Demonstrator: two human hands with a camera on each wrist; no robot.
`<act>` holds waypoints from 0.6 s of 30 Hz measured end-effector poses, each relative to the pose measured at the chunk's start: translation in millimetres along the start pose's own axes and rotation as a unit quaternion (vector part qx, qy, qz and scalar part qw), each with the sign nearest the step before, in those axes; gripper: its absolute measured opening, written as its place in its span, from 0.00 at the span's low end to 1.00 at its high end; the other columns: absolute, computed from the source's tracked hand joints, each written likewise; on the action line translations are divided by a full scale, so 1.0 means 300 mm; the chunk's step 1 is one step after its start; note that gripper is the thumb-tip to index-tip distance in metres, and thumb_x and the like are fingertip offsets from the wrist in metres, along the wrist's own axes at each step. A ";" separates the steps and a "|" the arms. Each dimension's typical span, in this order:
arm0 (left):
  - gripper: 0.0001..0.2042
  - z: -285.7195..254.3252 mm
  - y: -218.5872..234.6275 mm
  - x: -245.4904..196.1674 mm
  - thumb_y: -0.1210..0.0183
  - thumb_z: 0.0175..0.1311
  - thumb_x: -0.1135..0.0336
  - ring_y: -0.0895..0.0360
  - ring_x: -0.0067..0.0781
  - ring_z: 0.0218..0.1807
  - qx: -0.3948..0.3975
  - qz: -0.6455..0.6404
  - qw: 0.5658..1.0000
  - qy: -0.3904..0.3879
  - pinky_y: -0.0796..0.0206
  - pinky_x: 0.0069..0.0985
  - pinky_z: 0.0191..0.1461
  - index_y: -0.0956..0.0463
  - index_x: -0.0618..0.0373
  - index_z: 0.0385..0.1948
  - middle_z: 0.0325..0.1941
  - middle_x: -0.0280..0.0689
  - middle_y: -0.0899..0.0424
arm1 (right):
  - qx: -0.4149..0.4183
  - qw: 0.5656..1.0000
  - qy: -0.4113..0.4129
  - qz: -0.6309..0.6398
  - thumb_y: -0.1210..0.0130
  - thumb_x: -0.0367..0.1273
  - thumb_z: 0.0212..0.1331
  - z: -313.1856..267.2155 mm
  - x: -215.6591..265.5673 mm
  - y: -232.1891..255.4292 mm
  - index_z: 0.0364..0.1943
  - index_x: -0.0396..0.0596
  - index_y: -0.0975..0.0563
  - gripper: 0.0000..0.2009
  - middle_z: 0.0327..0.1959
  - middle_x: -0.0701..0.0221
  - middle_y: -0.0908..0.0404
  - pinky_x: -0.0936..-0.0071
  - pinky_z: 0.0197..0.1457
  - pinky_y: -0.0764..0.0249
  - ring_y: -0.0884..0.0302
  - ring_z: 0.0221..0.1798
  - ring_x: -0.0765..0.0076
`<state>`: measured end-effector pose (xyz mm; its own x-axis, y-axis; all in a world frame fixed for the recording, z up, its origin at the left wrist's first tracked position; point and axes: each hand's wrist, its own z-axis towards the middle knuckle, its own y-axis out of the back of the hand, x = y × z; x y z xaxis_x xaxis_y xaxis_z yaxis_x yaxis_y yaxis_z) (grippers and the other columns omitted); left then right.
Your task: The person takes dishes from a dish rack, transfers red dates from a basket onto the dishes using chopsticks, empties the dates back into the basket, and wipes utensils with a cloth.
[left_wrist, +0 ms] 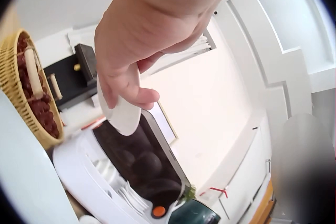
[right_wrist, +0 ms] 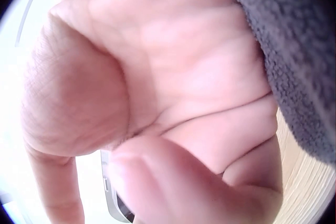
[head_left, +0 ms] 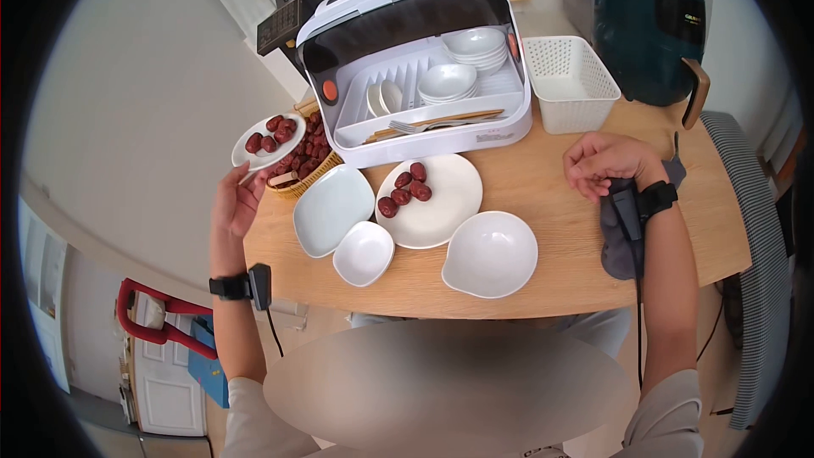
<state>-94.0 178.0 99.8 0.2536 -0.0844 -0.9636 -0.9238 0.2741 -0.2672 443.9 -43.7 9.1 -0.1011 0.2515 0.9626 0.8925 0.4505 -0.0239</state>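
Observation:
My left hand [head_left: 239, 202] pinches the rim of a small white plate [head_left: 253, 163] bearing several red dates [head_left: 268, 143]. The plate is held over the edge of a wicker basket [head_left: 315, 180] full of dates; in the left wrist view, the thumb and fingers grip the plate [left_wrist: 125, 118]. My right hand [head_left: 612, 161] rests at the table's right side by a grey cloth [head_left: 619, 246], its fingers loosely curled and holding nothing. On the table, more dates [head_left: 402, 196] lie on a round white plate [head_left: 454, 208].
Near the round plate stand a pale squarish plate [head_left: 333, 210], a small bowl [head_left: 365, 254] and a spouted bowl [head_left: 492, 254]. Behind them is a raised-lid dish box [head_left: 365, 155] with bowls and cutlery. A white plastic basket [head_left: 568, 114] and a green air fryer [head_left: 649, 30] stand at the back right.

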 end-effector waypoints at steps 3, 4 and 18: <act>0.13 0.115 0.085 0.001 0.49 0.68 0.72 0.18 0.35 0.39 -0.017 0.007 1.000 0.000 0.20 0.19 0.45 0.35 0.74 0.48 0.43 0.54 0.21 | -0.004 1.000 0.009 0.007 0.40 0.36 0.60 -0.004 0.002 -0.003 0.30 0.36 0.23 0.14 0.20 0.60 0.19 0.88 0.18 0.37 0.26 0.16 0.80; 0.13 0.164 0.132 0.013 0.49 0.68 0.73 0.18 0.36 0.40 -0.044 0.048 0.998 -0.013 0.19 0.21 0.47 0.36 0.74 0.48 0.42 0.53 0.22 | -0.005 1.000 0.010 0.012 0.40 0.36 0.59 -0.008 0.003 -0.004 0.31 0.36 0.23 0.14 0.20 0.60 0.19 0.88 0.18 0.36 0.27 0.16 0.80; 0.09 0.078 0.018 0.050 0.46 0.67 0.74 0.18 0.35 0.40 -0.123 0.119 0.978 -0.122 0.21 0.21 0.40 0.35 0.69 0.43 0.40 0.49 0.21 | 0.009 1.000 0.027 -0.011 0.41 0.37 0.60 0.001 -0.002 0.000 0.34 0.36 0.23 0.14 0.21 0.63 0.19 0.87 0.19 0.37 0.27 0.17 0.80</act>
<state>-88.5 200.6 83.7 0.0563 0.1934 -0.9795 -0.9984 0.0174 -0.0540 443.8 -43.4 8.4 -0.0967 0.1939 0.9762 0.8822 0.4709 -0.0061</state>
